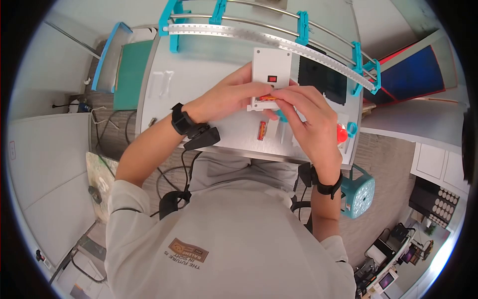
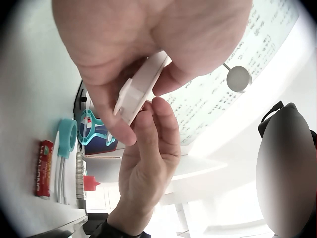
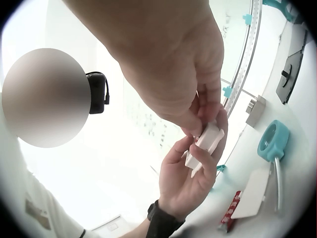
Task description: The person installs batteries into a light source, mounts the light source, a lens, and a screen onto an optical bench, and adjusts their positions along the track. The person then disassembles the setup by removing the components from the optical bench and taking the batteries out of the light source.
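A white plastic case (image 1: 271,64) with a small red switch (image 1: 272,78) is held up over the table by my left hand (image 1: 219,102), fingers behind it and thumb on its face. My right hand (image 1: 311,117) pinches a red battery (image 1: 268,98) at the opening in the lower end of the case. In the left wrist view the case (image 2: 141,89) is seen edge-on between both hands. The right wrist view shows the left hand (image 3: 185,183) round the case (image 3: 204,146); the right fingers hide most of the battery. A second red battery (image 1: 262,130) lies on the table below.
Beside the loose battery lies a white cover (image 3: 252,193). A turquoise ring-ended tool (image 3: 274,141) is near it. A red-capped item (image 1: 342,133) stands at the table's right. Behind the case run a ruler (image 1: 234,34) and metal rods on turquoise brackets (image 1: 302,27), with a black mat (image 1: 322,74).
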